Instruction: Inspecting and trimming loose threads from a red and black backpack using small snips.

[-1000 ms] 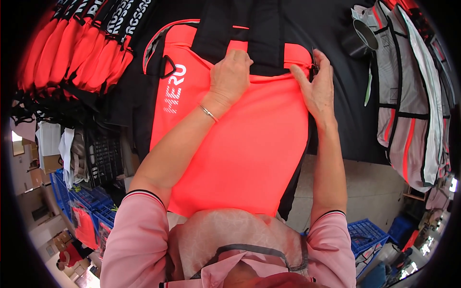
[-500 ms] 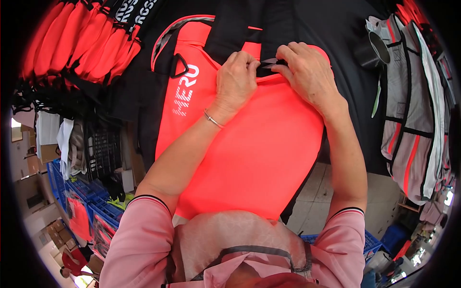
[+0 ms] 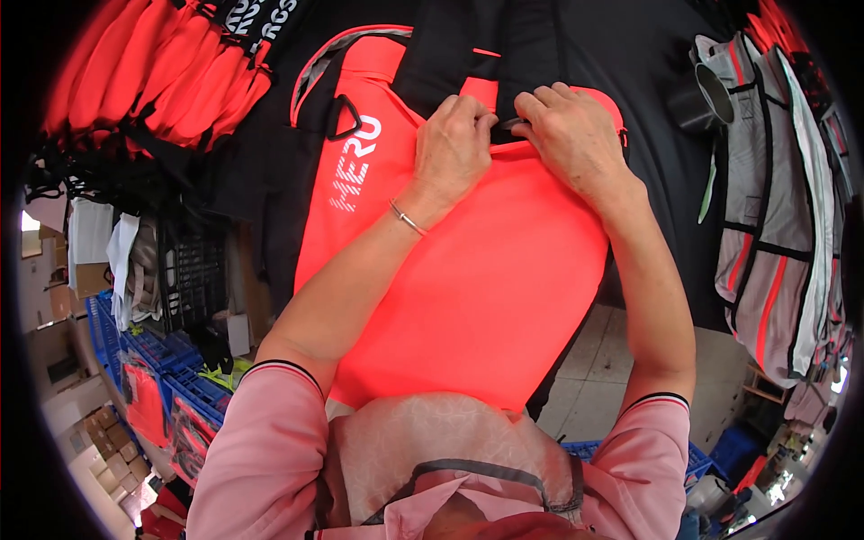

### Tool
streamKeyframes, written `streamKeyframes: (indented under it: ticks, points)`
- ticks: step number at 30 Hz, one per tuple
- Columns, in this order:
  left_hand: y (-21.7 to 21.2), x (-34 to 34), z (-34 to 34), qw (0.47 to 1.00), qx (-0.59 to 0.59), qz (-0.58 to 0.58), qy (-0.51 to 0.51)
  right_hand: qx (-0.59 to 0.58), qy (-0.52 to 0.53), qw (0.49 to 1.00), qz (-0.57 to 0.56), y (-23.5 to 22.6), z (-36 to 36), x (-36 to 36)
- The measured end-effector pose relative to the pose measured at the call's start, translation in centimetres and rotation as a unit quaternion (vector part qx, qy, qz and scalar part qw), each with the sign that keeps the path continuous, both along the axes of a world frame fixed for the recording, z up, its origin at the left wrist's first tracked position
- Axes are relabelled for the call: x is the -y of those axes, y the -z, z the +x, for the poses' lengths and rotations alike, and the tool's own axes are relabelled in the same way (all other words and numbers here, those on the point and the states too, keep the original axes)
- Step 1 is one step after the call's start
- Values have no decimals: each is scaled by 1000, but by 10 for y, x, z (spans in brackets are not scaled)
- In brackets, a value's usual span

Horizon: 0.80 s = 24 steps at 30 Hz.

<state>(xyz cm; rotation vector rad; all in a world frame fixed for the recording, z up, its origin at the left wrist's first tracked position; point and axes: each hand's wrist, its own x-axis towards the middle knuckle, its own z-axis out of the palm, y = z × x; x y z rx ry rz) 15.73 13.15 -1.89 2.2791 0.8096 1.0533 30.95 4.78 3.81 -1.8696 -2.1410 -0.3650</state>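
Over the black table and towards my body lies a large coral-red sewn fabric piece point(image 3: 459, 279), with black straps point(image 3: 439, 54) and white print near its left edge. A black ring point(image 3: 344, 118) is attached by the print. My left hand point(image 3: 453, 148) is closed in a pinch at the upper edge of the coral fabric, beside the black straps; whatever sits between its fingertips is hidden. My right hand point(image 3: 572, 133) is closed around small thread snips point(image 3: 510, 123), whose metal blades show only partly and point towards the left fingertips.
Coral-red straps point(image 3: 108, 67) are heaped at the far left. A dark metal cup point(image 3: 702, 97) stands at the right beside grey mesh pieces point(image 3: 765, 171) with black binding. Blue crates point(image 3: 171, 355) and a black crate point(image 3: 193, 270) are at the lower left.
The snips' blades, spread and clearly visible before, are now mostly covered by my fingers. Both hands stay at the same fabric edge, while the whole view has shifted slightly.
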Motion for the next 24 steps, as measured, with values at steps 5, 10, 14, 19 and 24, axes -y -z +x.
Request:
streamKeyframes:
  ticks: [5,10,14,19,24]
  points:
    - [-18,21,-19,968,26,128,215,-136,95,984,-64,-4,2,10]
    - [-27,58,-70,879,42,-77,469,-394,201,897,14,-9,3,6]
    - [-75,1,-74,970,-30,74,229,-482,117,867,-55,-4,-20,2]
    - [-77,-83,-90,941,-163,281,91,-252,61,964,-64,2,-45,13]
    - [-30,-88,-121,989,4,108,96,-162,-48,985,22,22,-70,25]
